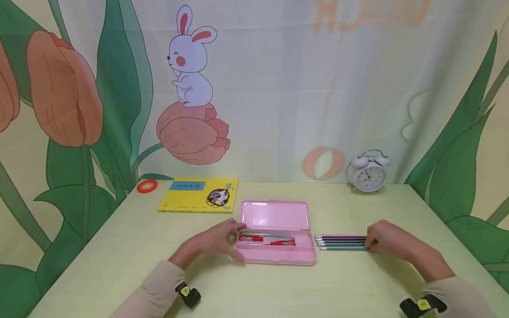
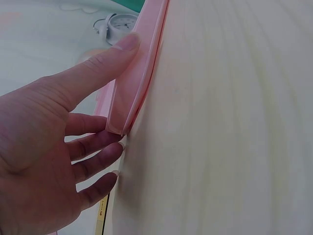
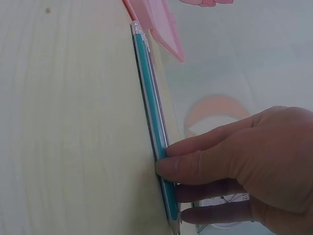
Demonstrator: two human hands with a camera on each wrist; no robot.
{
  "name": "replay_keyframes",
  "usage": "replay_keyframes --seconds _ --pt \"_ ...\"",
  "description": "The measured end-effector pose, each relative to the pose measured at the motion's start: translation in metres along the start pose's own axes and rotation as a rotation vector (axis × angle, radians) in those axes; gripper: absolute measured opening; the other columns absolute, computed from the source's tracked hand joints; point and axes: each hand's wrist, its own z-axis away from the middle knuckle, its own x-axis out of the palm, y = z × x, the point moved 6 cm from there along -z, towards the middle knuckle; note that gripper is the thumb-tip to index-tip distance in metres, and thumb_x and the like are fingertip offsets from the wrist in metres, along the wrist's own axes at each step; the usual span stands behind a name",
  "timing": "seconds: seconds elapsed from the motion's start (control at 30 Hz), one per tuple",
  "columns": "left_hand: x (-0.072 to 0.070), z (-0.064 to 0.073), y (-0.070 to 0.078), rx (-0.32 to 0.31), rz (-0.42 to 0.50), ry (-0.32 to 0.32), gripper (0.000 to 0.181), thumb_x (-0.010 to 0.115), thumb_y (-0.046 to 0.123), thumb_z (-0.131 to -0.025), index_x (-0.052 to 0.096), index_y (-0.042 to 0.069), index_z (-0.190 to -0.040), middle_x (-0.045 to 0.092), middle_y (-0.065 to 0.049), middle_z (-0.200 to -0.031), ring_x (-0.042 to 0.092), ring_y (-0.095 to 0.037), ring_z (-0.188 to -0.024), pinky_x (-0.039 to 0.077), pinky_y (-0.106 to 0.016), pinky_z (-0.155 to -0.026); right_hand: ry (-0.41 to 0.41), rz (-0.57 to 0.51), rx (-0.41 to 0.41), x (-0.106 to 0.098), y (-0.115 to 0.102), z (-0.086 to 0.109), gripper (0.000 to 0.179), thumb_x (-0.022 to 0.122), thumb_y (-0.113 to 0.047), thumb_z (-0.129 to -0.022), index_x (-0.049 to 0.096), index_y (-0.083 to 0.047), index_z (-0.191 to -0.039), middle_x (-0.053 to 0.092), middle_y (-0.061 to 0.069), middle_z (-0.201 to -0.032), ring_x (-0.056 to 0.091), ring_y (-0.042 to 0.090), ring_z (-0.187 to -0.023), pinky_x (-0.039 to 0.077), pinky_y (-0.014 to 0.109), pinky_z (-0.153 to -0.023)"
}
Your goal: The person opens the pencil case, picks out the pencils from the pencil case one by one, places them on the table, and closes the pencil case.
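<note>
A pink pencil case [image 1: 303, 256] lies with its lid [image 1: 274, 215] folded back on the table. My left hand [image 1: 216, 240] holds its left end, thumb along the near side [image 2: 132, 83] and fingertips around the corner. Inside the case's rear compartment are a green pen [image 1: 254, 234] and red pens [image 1: 282, 243]. To the right of the case, several pencils [image 1: 342, 243] lie side by side, eraser ends toward it. My right hand [image 1: 391, 240] grips them near their sharpened ends, with the thumb against the nearest, teal pencil [image 3: 155, 107].
Behind the case on the left lies a yellow book [image 1: 195, 201], with an orange ring [image 1: 147, 186] beside it near the table's back left corner. A white twin-bell alarm clock [image 1: 368, 174] stands at the back right. A printed curtain [image 1: 270, 88] hangs behind the table.
</note>
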Motion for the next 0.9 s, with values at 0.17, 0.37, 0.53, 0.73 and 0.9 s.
replay_keyframes --seconds 0.17,0.37,0.53,0.73,0.9 --pt "-0.0001 -0.0007 -0.0006 -0.004 -0.005 -0.002 0.093 0.091 0.038 -0.071 0.048 0.008 -0.148 0.052 0.000 -0.119 0.049 -0.020 -0.111 0.045 -0.041 -0.098 0.000 0.055 0.003 0.0005 -0.0039 -0.0025 0.026 0.078 0.004 -0.078 0.069 -0.017 -0.065 0.050 -0.013 -0.071 0.041 0.001 -0.065 0.042 0.022 -0.057" --pt "-0.0005 -0.0015 -0.0014 -0.002 -0.006 -0.003 0.093 0.091 0.039 -0.071 0.048 0.007 -0.147 0.051 0.000 -0.119 0.049 -0.020 -0.111 0.046 -0.041 -0.097 0.001 0.073 0.054 -0.0017 -0.0044 -0.0025 0.023 0.079 0.003 -0.079 0.071 -0.016 -0.067 0.052 -0.011 -0.071 0.041 0.003 -0.065 0.043 0.023 -0.057" --pt "-0.0008 -0.0014 -0.0002 0.010 -0.008 0.000 0.093 0.091 0.037 -0.072 0.048 0.005 -0.147 0.052 -0.002 -0.120 0.049 -0.022 -0.111 0.046 -0.042 -0.098 -0.005 0.087 0.114 -0.0020 -0.0019 -0.0023 0.019 0.080 0.000 -0.079 0.073 -0.015 -0.070 0.054 -0.010 -0.072 0.043 0.005 -0.065 0.045 0.025 -0.058" --pt "-0.0010 -0.0016 -0.0006 0.004 -0.003 0.001 0.092 0.091 0.037 -0.072 0.048 0.005 -0.147 0.052 -0.002 -0.120 0.049 -0.022 -0.111 0.046 -0.042 -0.098 -0.011 0.083 0.142 -0.0010 0.0001 -0.0025 0.019 0.079 0.000 -0.079 0.073 -0.015 -0.071 0.054 -0.010 -0.072 0.043 0.006 -0.065 0.046 0.025 -0.059" --pt "-0.0002 -0.0014 -0.0004 -0.004 0.001 -0.001 0.092 0.091 0.037 -0.071 0.049 0.007 -0.147 0.052 -0.001 -0.120 0.049 -0.022 -0.112 0.045 -0.043 -0.099 0.027 0.093 0.081 -0.0067 -0.0082 -0.0058 0.021 0.079 -0.001 -0.080 0.071 -0.016 -0.068 0.052 -0.012 -0.072 0.044 0.004 -0.065 0.045 0.024 -0.058"
